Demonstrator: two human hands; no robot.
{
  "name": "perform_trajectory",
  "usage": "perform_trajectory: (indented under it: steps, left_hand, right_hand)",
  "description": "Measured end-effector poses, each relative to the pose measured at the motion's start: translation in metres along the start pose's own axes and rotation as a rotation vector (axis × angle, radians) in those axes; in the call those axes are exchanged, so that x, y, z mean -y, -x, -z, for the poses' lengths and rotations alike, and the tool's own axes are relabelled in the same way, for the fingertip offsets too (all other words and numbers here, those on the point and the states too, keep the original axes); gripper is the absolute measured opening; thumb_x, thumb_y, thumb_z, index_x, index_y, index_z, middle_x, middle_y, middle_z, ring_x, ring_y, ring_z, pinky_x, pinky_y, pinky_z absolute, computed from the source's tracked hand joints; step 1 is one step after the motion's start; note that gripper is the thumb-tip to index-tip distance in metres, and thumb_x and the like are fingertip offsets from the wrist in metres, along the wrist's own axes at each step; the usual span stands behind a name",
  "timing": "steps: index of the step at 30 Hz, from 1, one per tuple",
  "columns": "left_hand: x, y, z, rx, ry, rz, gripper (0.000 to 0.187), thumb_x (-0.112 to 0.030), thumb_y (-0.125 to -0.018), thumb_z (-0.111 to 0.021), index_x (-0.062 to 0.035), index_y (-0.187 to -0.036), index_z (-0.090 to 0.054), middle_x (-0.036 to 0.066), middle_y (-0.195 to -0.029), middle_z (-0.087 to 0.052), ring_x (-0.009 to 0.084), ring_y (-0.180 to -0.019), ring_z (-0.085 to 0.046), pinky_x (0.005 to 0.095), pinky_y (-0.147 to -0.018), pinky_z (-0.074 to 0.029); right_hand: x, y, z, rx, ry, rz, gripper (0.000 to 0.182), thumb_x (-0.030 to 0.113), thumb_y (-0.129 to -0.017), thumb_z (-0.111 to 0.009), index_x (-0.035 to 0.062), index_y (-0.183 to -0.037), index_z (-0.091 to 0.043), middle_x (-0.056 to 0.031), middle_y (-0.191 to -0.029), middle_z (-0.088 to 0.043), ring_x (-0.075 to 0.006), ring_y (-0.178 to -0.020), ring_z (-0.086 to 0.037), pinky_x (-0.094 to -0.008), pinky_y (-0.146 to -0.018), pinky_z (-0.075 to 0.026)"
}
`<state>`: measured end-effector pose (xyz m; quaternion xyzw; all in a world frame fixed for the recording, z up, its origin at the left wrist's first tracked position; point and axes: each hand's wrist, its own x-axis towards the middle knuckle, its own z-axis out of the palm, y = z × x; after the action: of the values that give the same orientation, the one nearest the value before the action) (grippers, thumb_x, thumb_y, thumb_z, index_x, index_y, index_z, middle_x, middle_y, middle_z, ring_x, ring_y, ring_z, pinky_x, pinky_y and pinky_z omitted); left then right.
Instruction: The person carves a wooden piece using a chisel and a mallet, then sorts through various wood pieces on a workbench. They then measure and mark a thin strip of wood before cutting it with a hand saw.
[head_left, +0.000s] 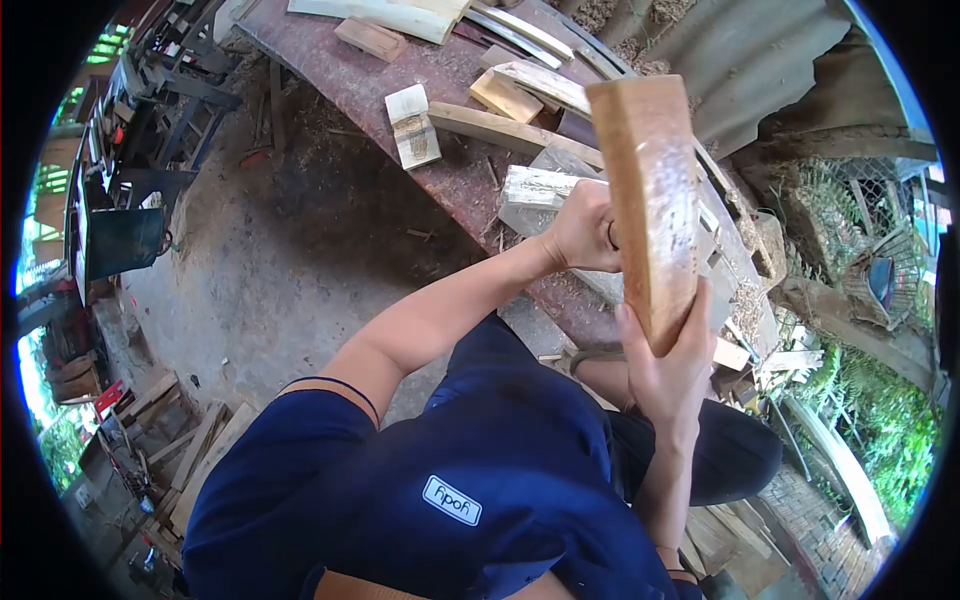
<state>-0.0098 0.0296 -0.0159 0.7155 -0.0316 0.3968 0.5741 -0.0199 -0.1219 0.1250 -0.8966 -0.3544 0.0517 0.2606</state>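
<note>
A long, thick wooden block (655, 200), brown and glossy on its face, stands raised in front of me above the workbench. My right hand (675, 365) grips its lower end, the thumb on the left side and the fingers on the right. My left hand (588, 228) is curled closed against the block's left side. A small dark round spot shows at its finger and thumb; the block partly hides what this hand holds. Just behind my left hand, a pale piece of wood (535, 187) lies on the bench.
The reddish workbench (345, 75) bears several boards and offcuts, including a notched block (412, 126) near its edge and a long strip (510, 132). Wood shavings (748, 303) lie at the right. More lumber (215, 450) is stacked at lower left, beside the concrete floor (270, 270).
</note>
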Motion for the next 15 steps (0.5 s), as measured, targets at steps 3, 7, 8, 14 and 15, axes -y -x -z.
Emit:
perform_trajectory:
  steps: [3,7,8,14,15]
  left_hand:
    - [0.003,0.003,0.005,-0.002,0.032,-0.044,0.030,-0.018,-0.064,-0.077,-0.0071,-0.089,-0.066,0.012,-0.076,-0.066,0.0289,-0.067,-0.067,0.0333,-0.063,-0.052]
    - [0.003,-0.013,0.015,-0.130,0.099,0.163,0.019,-0.013,-0.069,-0.075,-0.0050,-0.072,-0.058,0.008,-0.063,-0.057,0.0136,-0.057,-0.058,0.0296,-0.056,-0.046]
    - [0.007,-0.018,0.025,-0.198,0.043,0.247,0.022,-0.013,-0.073,-0.072,-0.0055,-0.066,-0.053,0.004,-0.061,-0.053,0.0099,-0.057,-0.052,0.0293,-0.054,-0.044]
    - [0.028,-0.038,0.064,-0.602,0.461,0.474,0.014,-0.009,-0.084,-0.059,-0.0061,-0.074,-0.050,0.003,-0.052,-0.048,0.0117,-0.042,-0.047,0.0271,-0.041,-0.040]
    - [0.026,-0.038,0.066,-0.597,0.464,0.476,0.014,-0.009,-0.084,-0.059,-0.0061,-0.074,-0.050,0.003,-0.052,-0.048,0.0117,-0.042,-0.047,0.0271,-0.041,-0.040]
  right_hand:
    - [0.003,0.000,0.002,0.047,-0.137,-0.127,0.051,0.029,-0.079,-0.073,-0.0017,-0.110,-0.047,-0.0174,-0.068,-0.063,-0.0302,-0.061,-0.066,-0.0390,-0.058,-0.050]
    - [-0.004,0.001,-0.001,0.005,-0.427,-0.256,0.050,0.030,-0.079,-0.074,-0.0019,-0.109,-0.049,-0.0145,-0.074,-0.063,-0.0224,-0.066,-0.063,-0.0356,-0.065,-0.049]
    - [-0.006,0.003,-0.001,0.001,-0.428,-0.258,0.050,0.030,-0.079,-0.074,-0.0019,-0.109,-0.049,-0.0145,-0.074,-0.063,-0.0224,-0.066,-0.063,-0.0356,-0.065,-0.049]
    - [-0.017,0.012,-0.001,-0.020,-0.548,-0.339,0.049,0.031,-0.081,-0.073,-0.0014,-0.110,-0.050,-0.0112,-0.087,-0.060,-0.0177,-0.077,-0.058,-0.0328,-0.070,-0.048]
    - [-0.018,0.013,-0.001,-0.028,-0.555,-0.340,0.048,0.031,-0.082,-0.073,-0.0012,-0.110,-0.050,-0.0110,-0.088,-0.060,-0.0176,-0.078,-0.057,-0.0327,-0.071,-0.048]
